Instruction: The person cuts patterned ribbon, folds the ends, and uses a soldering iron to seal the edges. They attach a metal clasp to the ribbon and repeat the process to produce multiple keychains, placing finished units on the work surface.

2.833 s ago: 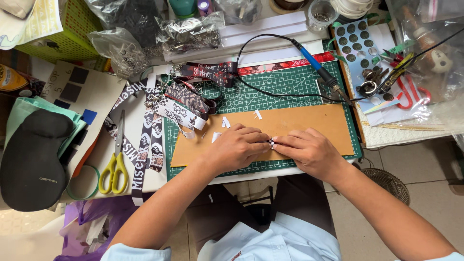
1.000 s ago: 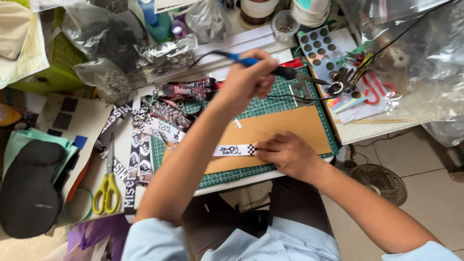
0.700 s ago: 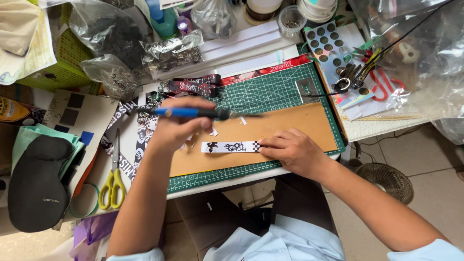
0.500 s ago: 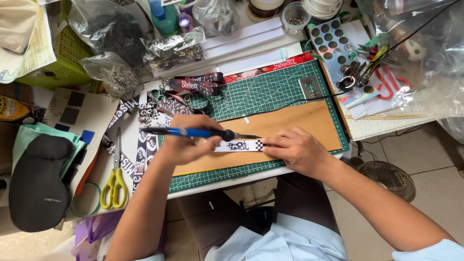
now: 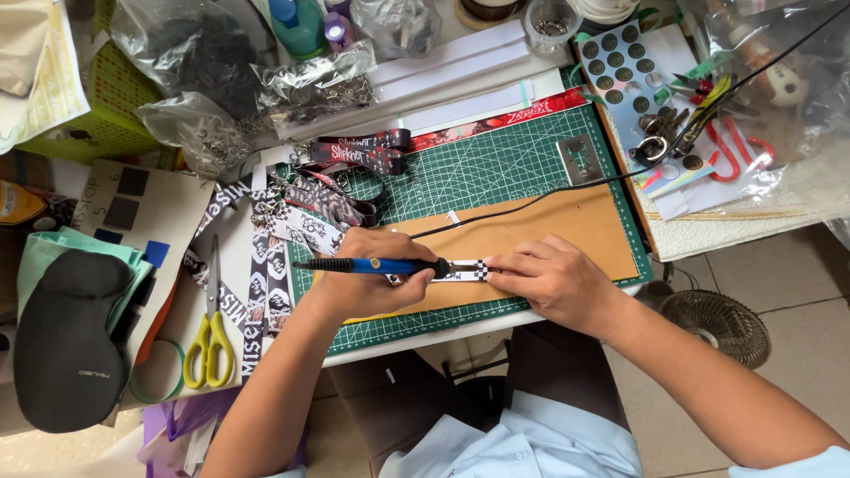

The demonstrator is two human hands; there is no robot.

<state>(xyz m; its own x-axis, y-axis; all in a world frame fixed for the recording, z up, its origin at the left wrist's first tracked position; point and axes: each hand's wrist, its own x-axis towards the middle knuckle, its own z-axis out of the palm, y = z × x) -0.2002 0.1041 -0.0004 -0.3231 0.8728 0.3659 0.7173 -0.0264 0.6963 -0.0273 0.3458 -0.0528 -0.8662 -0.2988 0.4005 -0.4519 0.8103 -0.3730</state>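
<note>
**Sealing the strap end**

Pressing the blue-handled corded soldering iron flat in my closed left hand, I have its tip on the short black-and-white printed strap. My right hand pins that strip with flattened fingers on the brown board. Sealing looks barely begun; more printed lanyards wait at far left.

Strip mostly hidden under fingers; tool tip unclear.
</note>
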